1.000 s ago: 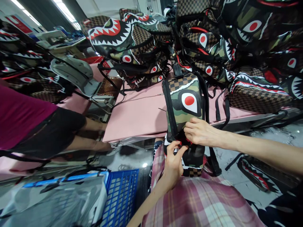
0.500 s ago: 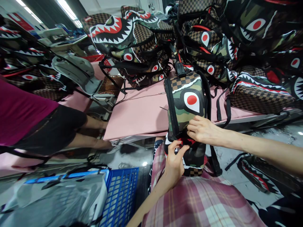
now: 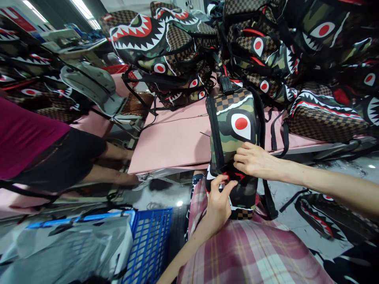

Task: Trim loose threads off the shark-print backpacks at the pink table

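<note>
A camouflage backpack (image 3: 229,134) with a shark-eye print, checkered top and black zipper stands upright between my lap and the edge of the pink table (image 3: 171,146). My right hand (image 3: 254,161) lies on its front below the eye, fingers curled and pinching the fabric by the red shark mouth. My left hand (image 3: 218,199) grips the lower part of the same backpack, thumb and fingers closed on the fabric near the white teeth. My lap is covered in pink plaid cloth (image 3: 251,252).
Several matching shark backpacks (image 3: 166,43) are heaped on the table behind and to the right (image 3: 322,114). Another lies on the floor (image 3: 316,219) at right. A person in a magenta top (image 3: 23,138) sits at left. A blue crate (image 3: 151,244) with plastic bags stands at lower left.
My right hand has crept slightly up the backpack's front. The backpack and my left hand have barely moved.
</note>
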The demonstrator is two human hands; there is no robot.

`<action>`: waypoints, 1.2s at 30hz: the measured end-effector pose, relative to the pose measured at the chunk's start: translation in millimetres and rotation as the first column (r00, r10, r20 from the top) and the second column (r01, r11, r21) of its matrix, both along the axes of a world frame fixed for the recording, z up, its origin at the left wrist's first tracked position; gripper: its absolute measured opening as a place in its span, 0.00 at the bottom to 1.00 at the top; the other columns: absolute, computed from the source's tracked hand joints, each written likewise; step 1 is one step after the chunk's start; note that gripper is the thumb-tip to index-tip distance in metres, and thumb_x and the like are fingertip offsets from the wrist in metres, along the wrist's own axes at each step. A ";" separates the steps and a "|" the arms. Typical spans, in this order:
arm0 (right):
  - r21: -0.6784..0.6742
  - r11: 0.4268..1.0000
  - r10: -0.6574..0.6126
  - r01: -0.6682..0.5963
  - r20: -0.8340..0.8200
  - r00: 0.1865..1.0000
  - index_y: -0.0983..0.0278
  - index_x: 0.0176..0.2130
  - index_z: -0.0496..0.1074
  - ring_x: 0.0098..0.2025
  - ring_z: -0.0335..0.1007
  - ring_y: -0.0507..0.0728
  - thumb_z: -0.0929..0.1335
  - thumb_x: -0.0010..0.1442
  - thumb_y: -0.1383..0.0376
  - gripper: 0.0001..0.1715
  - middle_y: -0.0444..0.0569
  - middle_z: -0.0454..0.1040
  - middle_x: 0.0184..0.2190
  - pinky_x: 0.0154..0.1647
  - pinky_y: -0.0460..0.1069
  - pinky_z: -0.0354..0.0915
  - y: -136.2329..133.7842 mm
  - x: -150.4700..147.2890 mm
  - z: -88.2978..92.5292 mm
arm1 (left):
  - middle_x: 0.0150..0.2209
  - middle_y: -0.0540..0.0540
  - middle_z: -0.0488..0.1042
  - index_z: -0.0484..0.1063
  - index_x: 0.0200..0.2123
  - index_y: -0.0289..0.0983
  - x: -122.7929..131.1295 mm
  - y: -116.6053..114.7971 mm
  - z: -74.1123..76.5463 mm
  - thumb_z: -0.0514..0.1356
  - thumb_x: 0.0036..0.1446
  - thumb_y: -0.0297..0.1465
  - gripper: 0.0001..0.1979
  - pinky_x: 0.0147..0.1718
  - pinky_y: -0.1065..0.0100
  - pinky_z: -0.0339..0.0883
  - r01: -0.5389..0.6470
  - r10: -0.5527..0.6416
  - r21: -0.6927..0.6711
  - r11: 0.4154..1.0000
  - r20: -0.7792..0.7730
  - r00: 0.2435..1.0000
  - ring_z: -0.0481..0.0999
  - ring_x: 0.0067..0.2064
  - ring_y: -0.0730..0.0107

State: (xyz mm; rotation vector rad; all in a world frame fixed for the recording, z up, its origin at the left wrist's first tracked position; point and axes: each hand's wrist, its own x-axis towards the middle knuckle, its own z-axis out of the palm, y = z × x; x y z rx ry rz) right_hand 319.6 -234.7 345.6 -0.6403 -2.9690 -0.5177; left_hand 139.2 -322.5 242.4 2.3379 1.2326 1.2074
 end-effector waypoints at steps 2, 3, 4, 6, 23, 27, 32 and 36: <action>-0.011 1.000 0.017 -0.017 -0.002 1.000 0.67 0.27 0.68 0.32 0.55 0.53 0.61 0.62 0.72 0.13 0.45 0.67 0.26 0.34 0.51 0.47 1.9 -1.8 -4.3 | 0.49 0.40 0.57 0.67 0.47 0.35 0.1 -0.2 6.4 0.45 0.47 0.11 0.27 0.46 0.63 0.66 -0.015 0.015 -0.006 1.000 -0.002 1.000 0.63 0.51 0.65; -0.015 1.000 0.026 -0.026 -0.008 1.000 0.67 0.27 0.68 0.32 0.55 0.53 0.61 0.62 0.71 0.13 0.45 0.67 0.26 0.34 0.51 0.47 2.8 -2.1 -5.6 | 0.48 0.40 0.57 0.67 0.46 0.35 0.0 -0.4 9.0 0.45 0.47 0.11 0.27 0.46 0.63 0.67 -0.018 0.018 -0.010 1.000 -0.006 1.000 0.64 0.51 0.66; -0.022 0.999 0.032 -0.032 -0.014 0.999 0.66 0.27 0.68 0.32 0.55 0.53 0.61 0.62 0.71 0.13 0.45 0.66 0.26 0.34 0.51 0.47 3.5 -2.0 -5.8 | 0.48 0.40 0.57 0.67 0.46 0.35 -0.2 -0.7 11.0 0.45 0.47 0.11 0.26 0.46 0.63 0.67 -0.018 0.018 -0.013 1.000 -0.010 1.000 0.64 0.51 0.65; -0.045 0.999 0.020 -0.021 -0.022 1.000 0.66 0.26 0.68 0.32 0.55 0.53 0.61 0.63 0.70 0.14 0.45 0.66 0.26 0.35 0.51 0.47 4.0 -0.7 -2.7 | 0.48 0.40 0.57 0.67 0.46 0.36 -0.7 -1.1 13.5 0.46 0.48 0.12 0.25 0.46 0.63 0.67 -0.019 0.019 -0.023 1.000 -0.014 1.000 0.64 0.51 0.65; 0.027 0.997 0.070 -0.069 -0.035 0.997 0.66 0.26 0.68 0.32 0.56 0.54 0.60 0.63 0.71 0.15 0.46 0.66 0.25 0.35 0.50 0.48 6.4 -1.3 0.4 | 0.48 0.40 0.57 0.66 0.47 0.37 -2.7 -0.7 17.9 0.45 0.50 0.13 0.25 0.47 0.65 0.67 -0.012 0.010 -0.051 0.999 -0.035 0.999 0.64 0.51 0.67; 0.041 0.997 0.075 -0.073 -0.063 0.995 0.66 0.29 0.70 0.32 0.56 0.54 0.59 0.64 0.71 0.15 0.46 0.67 0.27 0.35 0.50 0.49 4.2 2.4 5.9 | 0.48 0.40 0.58 0.66 0.47 0.36 -2.7 -0.1 16.9 0.45 0.51 0.13 0.24 0.46 0.65 0.67 -0.015 0.014 -0.041 0.999 -0.037 0.999 0.64 0.51 0.66; 0.066 0.994 0.089 -0.083 -0.082 0.993 0.66 0.28 0.70 0.31 0.56 0.54 0.58 0.64 0.72 0.17 0.46 0.66 0.25 0.34 0.50 0.48 5.7 -2.1 -1.4 | 0.47 0.40 0.58 0.67 0.47 0.36 -2.7 0.1 16.7 0.45 0.50 0.13 0.24 0.46 0.64 0.67 -0.017 0.015 -0.039 0.999 -0.046 0.999 0.65 0.50 0.66; 0.070 0.990 0.123 -0.119 -0.058 0.991 0.66 0.27 0.69 0.32 0.55 0.54 0.59 0.63 0.71 0.16 0.46 0.65 0.25 0.34 0.50 0.48 8.6 -7.5 -7.4 | 0.47 0.40 0.58 0.66 0.46 0.36 -3.2 0.1 17.5 0.45 0.50 0.13 0.23 0.46 0.65 0.67 -0.016 0.014 -0.038 0.999 -0.054 0.998 0.65 0.50 0.67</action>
